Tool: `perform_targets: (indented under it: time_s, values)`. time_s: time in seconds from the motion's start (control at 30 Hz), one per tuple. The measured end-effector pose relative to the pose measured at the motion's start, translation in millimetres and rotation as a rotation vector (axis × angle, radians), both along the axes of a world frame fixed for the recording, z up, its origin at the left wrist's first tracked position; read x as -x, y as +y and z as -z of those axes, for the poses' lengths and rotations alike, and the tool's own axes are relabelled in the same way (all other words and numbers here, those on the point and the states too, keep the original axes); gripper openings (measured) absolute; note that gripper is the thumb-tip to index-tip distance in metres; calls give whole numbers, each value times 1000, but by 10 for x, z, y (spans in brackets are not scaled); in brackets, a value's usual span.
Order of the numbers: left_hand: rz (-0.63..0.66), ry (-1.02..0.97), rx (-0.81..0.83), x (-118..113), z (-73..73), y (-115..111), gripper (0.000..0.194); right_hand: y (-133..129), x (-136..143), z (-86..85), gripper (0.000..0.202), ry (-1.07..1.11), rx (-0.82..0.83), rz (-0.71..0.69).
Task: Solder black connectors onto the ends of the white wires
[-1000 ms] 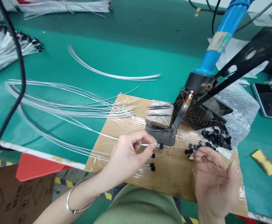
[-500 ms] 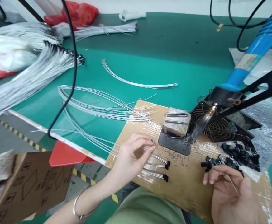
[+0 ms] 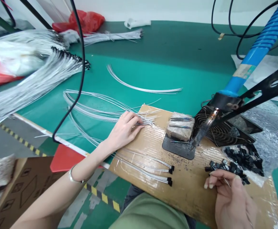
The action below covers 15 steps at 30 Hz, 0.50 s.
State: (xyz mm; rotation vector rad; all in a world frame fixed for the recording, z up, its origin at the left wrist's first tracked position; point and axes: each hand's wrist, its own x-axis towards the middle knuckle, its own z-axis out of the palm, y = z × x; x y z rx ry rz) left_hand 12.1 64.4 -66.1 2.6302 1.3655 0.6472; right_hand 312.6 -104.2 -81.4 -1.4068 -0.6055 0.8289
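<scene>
My left hand (image 3: 125,130) is at the loose bundle of thin white wires (image 3: 98,114), thumb and fingertips closed on wires near their right ends. Below it, several white wires with black connectors (image 3: 169,182) lie on the cardboard sheet (image 3: 186,194). Palm up at the lower right, my right hand (image 3: 233,197) has its fingers curled around a thin, shiny rod (image 3: 227,182), mostly hidden by the hand. Just beyond those fingers is a pile of small black connectors (image 3: 224,166).
A soldering iron (image 3: 208,122) on a black arm reaches in beside a blue hose (image 3: 245,68) and a black fan (image 3: 216,128). Metal rods rest on a wrapped block (image 3: 180,126). A black cable (image 3: 82,63) hangs at left, before large wire bundles (image 3: 33,84).
My left hand has moved up and left, from above the wires with connectors to the loose wire bundle, and its fingers have closed there. My right hand stays near the connector pile.
</scene>
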Motion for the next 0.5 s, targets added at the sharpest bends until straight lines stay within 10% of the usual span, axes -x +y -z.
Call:
perform_targets:
  time_s: [0.5]
  values:
    - [-25, -109, -119, 67, 10, -5, 15, 4, 17, -42, 45, -44, 46, -4]
